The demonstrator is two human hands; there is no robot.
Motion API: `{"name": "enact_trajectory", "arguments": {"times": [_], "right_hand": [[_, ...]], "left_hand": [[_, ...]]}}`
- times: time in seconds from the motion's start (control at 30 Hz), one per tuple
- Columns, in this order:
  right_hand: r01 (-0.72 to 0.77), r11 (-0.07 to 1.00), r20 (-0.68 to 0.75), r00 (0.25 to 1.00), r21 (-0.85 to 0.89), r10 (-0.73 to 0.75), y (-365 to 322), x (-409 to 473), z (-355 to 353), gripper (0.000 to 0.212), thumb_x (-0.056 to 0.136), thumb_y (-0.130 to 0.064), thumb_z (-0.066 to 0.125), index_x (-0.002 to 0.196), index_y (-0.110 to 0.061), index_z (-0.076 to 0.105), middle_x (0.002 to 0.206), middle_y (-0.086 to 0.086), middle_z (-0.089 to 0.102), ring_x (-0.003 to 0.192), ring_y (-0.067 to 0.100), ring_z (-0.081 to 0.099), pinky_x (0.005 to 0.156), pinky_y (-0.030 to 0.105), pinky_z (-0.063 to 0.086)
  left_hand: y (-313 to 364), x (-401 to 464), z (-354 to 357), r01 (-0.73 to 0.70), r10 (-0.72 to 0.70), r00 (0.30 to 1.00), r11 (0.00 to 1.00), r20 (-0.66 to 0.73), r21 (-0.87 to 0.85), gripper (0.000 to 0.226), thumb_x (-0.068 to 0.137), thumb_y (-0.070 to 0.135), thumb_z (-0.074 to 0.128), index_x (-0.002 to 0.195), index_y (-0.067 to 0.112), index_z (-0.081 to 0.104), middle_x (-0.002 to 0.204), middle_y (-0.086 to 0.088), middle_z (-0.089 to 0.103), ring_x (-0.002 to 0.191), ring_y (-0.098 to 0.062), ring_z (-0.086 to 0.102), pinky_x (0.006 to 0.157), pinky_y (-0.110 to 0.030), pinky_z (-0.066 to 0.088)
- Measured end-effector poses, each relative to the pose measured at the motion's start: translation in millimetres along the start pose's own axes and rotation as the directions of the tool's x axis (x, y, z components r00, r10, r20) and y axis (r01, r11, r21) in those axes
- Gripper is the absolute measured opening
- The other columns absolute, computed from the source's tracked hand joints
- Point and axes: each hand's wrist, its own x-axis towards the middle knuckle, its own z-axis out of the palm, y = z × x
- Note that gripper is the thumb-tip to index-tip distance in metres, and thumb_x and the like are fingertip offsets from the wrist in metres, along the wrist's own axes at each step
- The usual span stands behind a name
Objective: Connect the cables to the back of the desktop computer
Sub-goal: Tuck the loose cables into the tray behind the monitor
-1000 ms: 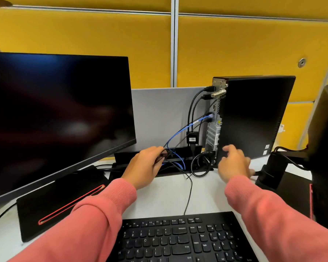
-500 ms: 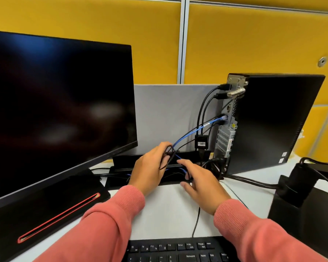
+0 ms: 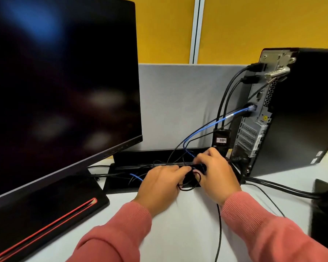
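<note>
The black desktop computer [image 3: 299, 114] stands upright at the right, its metal back panel facing left. Two black cables [image 3: 225, 95] are plugged in near its top, and a blue network cable [image 3: 216, 122] goes into a port lower down. My left hand [image 3: 160, 183] and my right hand [image 3: 215, 173] meet in front of the computer's foot over a black cable tray [image 3: 133, 184]. Both hold a thin black coiled cable [image 3: 189, 183] between them. The fingertips are partly hidden by the tangle.
A large dark monitor [image 3: 61, 87] fills the left, its black stand base [image 3: 45, 210] with a red stripe on the white desk. A grey divider panel [image 3: 178, 103] stands behind the cables. Thick black cables [image 3: 284, 188] run right toward another black stand [image 3: 326, 208].
My right hand has moved left from the computer's base to join my left hand on the thin coiled cable. The view has come closer and swung left.
</note>
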Motion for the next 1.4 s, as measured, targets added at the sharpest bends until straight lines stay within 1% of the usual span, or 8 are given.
{"name": "enact_trajectory", "arguments": {"times": [0.13, 0.27, 0.4, 0.6, 0.97, 1.13, 1.27, 1.4], "right_hand": [[0.211, 0.976, 0.043, 0.976, 0.060, -0.213, -6, -11, -9, 0.043, 0.078, -0.017, 0.074, 0.114, -0.036, 0.058, 0.117, -0.019, 0.042, 0.102, 0.011, 0.052, 0.086, 0.029, 0.048], [0.393, 0.912, 0.115, 0.918, -0.118, -0.380, -2, -19, -8, 0.026, 0.089, -0.042, 0.061, 0.113, -0.037, 0.067, 0.111, -0.019, 0.049, 0.098, 0.013, 0.046, 0.083, 0.032, 0.041], [0.364, 0.912, 0.095, 0.931, -0.187, -0.352, 9, -9, -2, 0.013, 0.095, -0.032, 0.063, 0.102, -0.032, 0.075, 0.087, -0.015, 0.058, 0.081, 0.013, 0.043, 0.069, 0.030, 0.036], [0.250, 0.936, 0.306, 0.937, -0.247, -0.170, 7, 2, -5, 0.022, 0.105, -0.026, 0.050, 0.112, -0.025, 0.072, 0.108, -0.004, 0.048, 0.106, 0.018, 0.050, 0.080, 0.026, 0.040], [0.265, 0.774, 0.425, 0.905, -0.575, 0.006, -22, 20, 7, 0.035, 0.096, 0.004, 0.046, 0.124, -0.009, 0.063, 0.128, 0.009, 0.055, 0.119, 0.033, 0.052, 0.094, 0.043, 0.046], [0.146, 0.886, 0.455, 0.887, -0.439, 0.079, -24, 23, 0, 0.031, 0.092, -0.004, 0.052, 0.118, -0.011, 0.066, 0.121, 0.009, 0.059, 0.113, 0.035, 0.059, 0.090, 0.039, 0.049], [0.037, 0.974, 0.462, 0.884, -0.224, 0.072, -23, 22, -22, 0.008, 0.089, -0.016, 0.065, 0.095, -0.019, 0.069, 0.094, 0.001, 0.058, 0.084, 0.025, 0.063, 0.066, 0.025, 0.046], [0.027, 0.994, 0.362, 0.932, -0.110, 0.014, -13, 12, -26, 0.023, 0.081, -0.024, 0.080, 0.099, -0.028, 0.067, 0.104, -0.009, 0.049, 0.095, 0.014, 0.062, 0.080, 0.028, 0.053]], "left_hand": [[0, 4, -2, 0.183, -0.172, 0.981, 0.972, 0.084, -0.150, 0.050, 0.091, 0.021, 0.059, 0.136, 0.042, 0.058, 0.120, 0.012, 0.072, 0.108, -0.017, 0.066, 0.085, -0.035, 0.054], [-1, 5, -2, 0.219, -0.190, 0.971, 0.952, 0.148, -0.216, 0.043, 0.092, 0.029, 0.060, 0.130, 0.047, 0.056, 0.116, 0.015, 0.071, 0.107, -0.013, 0.065, 0.083, -0.035, 0.054], [-6, 1, -4, 0.184, -0.160, 0.981, 0.946, 0.112, -0.265, 0.052, 0.094, 0.024, 0.063, 0.141, 0.044, 0.050, 0.117, 0.018, 0.060, 0.105, -0.011, 0.060, 0.089, -0.035, 0.053], [-5, -1, -21, 0.171, -0.178, 0.980, 0.982, -0.094, -0.075, 0.062, 0.082, 0.035, 0.073, 0.140, 0.041, 0.050, 0.144, 0.012, 0.040, 0.133, -0.014, 0.034, 0.108, -0.032, 0.025], [-13, -7, -23, 0.328, -0.326, 0.944, 0.944, 0.060, -0.036, 0.066, 0.093, 0.039, 0.069, 0.152, 0.036, 0.042, 0.123, 0.018, 0.049, 0.113, -0.009, 0.044, 0.099, -0.022, 0.030], [-11, -9, -20, 0.315, -0.310, 0.933, 0.949, 0.182, 0.004, 0.061, 0.106, 0.039, 0.047, 0.162, 0.034, 0.023, 0.129, 0.016, 0.044, 0.119, -0.011, 0.041, 0.106, -0.028, 0.028], [-11, -5, -16, 0.305, -0.298, 0.937, 0.952, 0.181, -0.013, 0.048, 0.105, 0.025, 0.046, 0.152, 0.037, 0.040, 0.132, 0.016, 0.052, 0.121, -0.012, 0.049, 0.107, -0.030, 0.031], [-9, -6, -10, 0.330, -0.328, 0.931, 0.944, 0.164, 0.015, 0.040, 0.101, 0.014, 0.048, 0.135, 0.035, 0.053, 0.136, 0.012, 0.043, 0.116, -0.017, 0.044, 0.102, -0.031, 0.036]]}}
